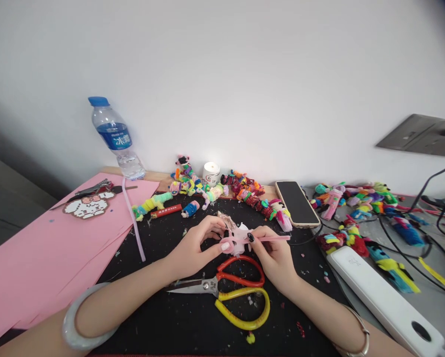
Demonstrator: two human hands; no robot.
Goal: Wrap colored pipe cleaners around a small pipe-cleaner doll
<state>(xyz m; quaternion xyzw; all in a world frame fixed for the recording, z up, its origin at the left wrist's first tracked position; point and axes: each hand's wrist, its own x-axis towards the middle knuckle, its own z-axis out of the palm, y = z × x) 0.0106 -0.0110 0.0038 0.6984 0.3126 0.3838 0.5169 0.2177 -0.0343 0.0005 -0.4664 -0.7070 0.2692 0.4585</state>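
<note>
Figure: small pink-and-white fuzzy pipe-cleaner figure, pinched by left hand.
Stem: pink pipe-cleaner stem, gripped by right hand, axis pointing right.
Beneath: red-and-yellow-handled scissors on black desk.

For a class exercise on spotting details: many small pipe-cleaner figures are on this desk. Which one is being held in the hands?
The pale pink and white figure, gripped between the left hand and right hand above the scissors. The multicoloured figures lie untouched near the wall.

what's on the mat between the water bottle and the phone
In the head view, between the water bottle and the phone lie colourful pipe-cleaner figures and a small white jar.
</note>
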